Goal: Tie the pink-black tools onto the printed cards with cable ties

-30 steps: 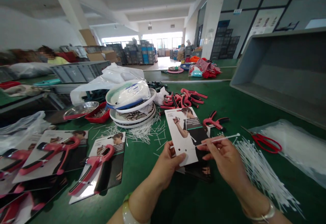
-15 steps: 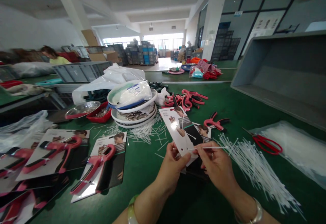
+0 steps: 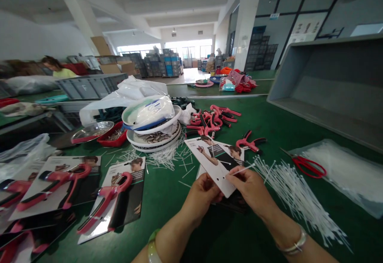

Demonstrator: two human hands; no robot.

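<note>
A printed backing card (image 3: 209,161) with small punched holes is tilted in front of me, its lower left edge pinched by my left hand (image 3: 200,197). Between the thumb and fingers of my right hand (image 3: 251,187) is a white zip tie (image 3: 243,169), its end close to the card's lower holes. Another tie runs through the upper part of the card. More cards lie beneath it. A pile of white zip ties (image 3: 299,199) spreads to the right of my right hand. On the left, pink-and-black grips (image 3: 104,203) lie on cards.
Red scissors (image 3: 309,166) and a clear plastic bag (image 3: 344,175) lie at the right, near a large grey bin (image 3: 329,91). Loose pink grips (image 3: 214,117), stacked white trays (image 3: 152,135) and a red tray (image 3: 115,135) stand farther back. A person (image 3: 58,67) is at far left.
The held card has tipped lower and flatter. My right hand's zip tie now slants upward to the right, and the view has shifted slightly.
</note>
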